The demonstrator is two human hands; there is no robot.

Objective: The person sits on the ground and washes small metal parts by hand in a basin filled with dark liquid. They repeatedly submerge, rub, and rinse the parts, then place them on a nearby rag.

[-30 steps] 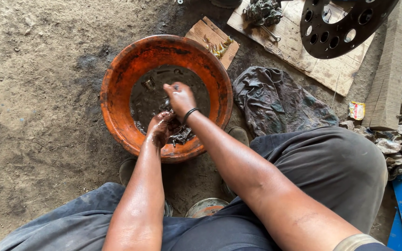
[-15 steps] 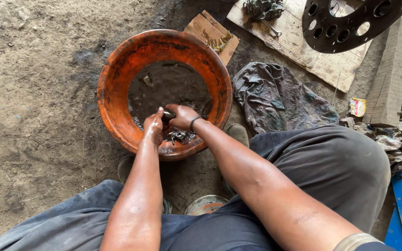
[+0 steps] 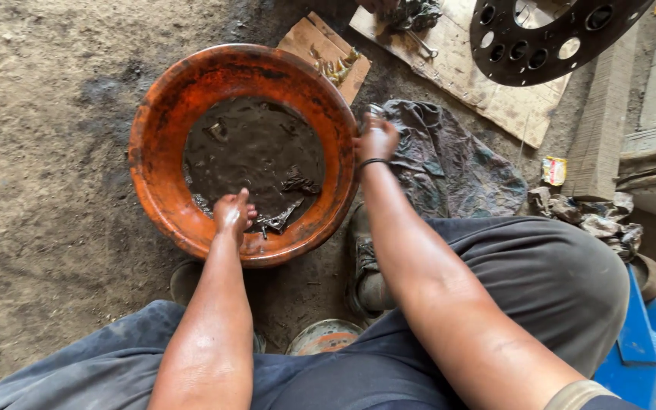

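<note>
A bare dirt floor (image 3: 47, 114) fills the left and upper left of the frame. At the centre sits a wide, round orange basin (image 3: 162, 114), its bottom covered with dark, murky liquid (image 3: 256, 148) in which small metal parts (image 3: 279, 220) lie near the lower rim. To the right of the basin a grimy grey rag (image 3: 449, 163) is spread on the ground, and above it, at the upper right, a black metal disc with round holes (image 3: 540, 42) rests over a pale wooden board (image 3: 487, 87). A smaller piece of cardboard (image 3: 320, 45) lies just above the basin's top edge. A blue object (image 3: 639, 357) shows at the lower right corner. The person's two bare forearms reach up from the bottom of the frame. The left hand (image 3: 233, 214) is inside the basin at its lower rim, fingers curled loosely together, touching the wet metal parts. The right hand (image 3: 377, 140), a dark band at its wrist, sits at the basin's right rim beside the rag, fingers closed around a small object that cannot be made out.
</note>
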